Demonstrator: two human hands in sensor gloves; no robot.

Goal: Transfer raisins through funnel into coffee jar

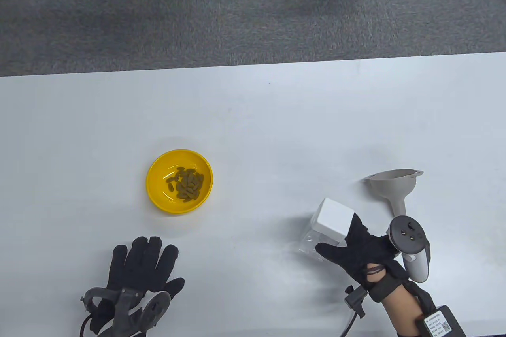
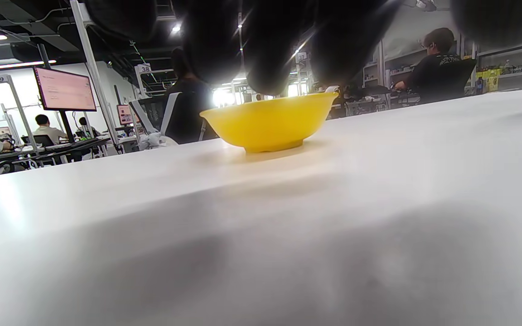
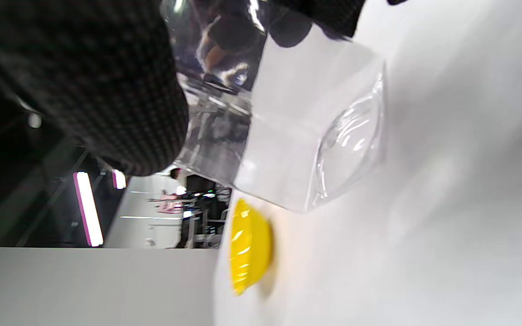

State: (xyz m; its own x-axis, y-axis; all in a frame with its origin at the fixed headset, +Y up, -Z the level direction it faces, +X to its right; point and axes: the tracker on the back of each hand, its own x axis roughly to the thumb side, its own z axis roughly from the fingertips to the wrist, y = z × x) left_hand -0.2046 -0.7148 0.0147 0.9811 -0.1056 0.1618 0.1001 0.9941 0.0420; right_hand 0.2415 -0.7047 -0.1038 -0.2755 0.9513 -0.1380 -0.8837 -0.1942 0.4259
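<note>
Near the table's front right, the right hand's grip [image 1: 357, 248] clasps the coffee jar [image 1: 328, 230], funnel [image 1: 395, 187] just beside.

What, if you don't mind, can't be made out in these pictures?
- Funnel: in the table view, the right hand's tracker covers its spout tip.
- Jar: the white lid hides its mouth; in the right wrist view, the right hand covers its upper part.
- Raisins: in both wrist views, the yellow bowl hides them behind its wall.
- Left hand: its palm is hidden in the table view; the left wrist view shows only blurred fingertips.

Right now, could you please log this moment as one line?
right hand grips jar | lid on | left hand flat | funnel unused | raisins in bowl
</note>
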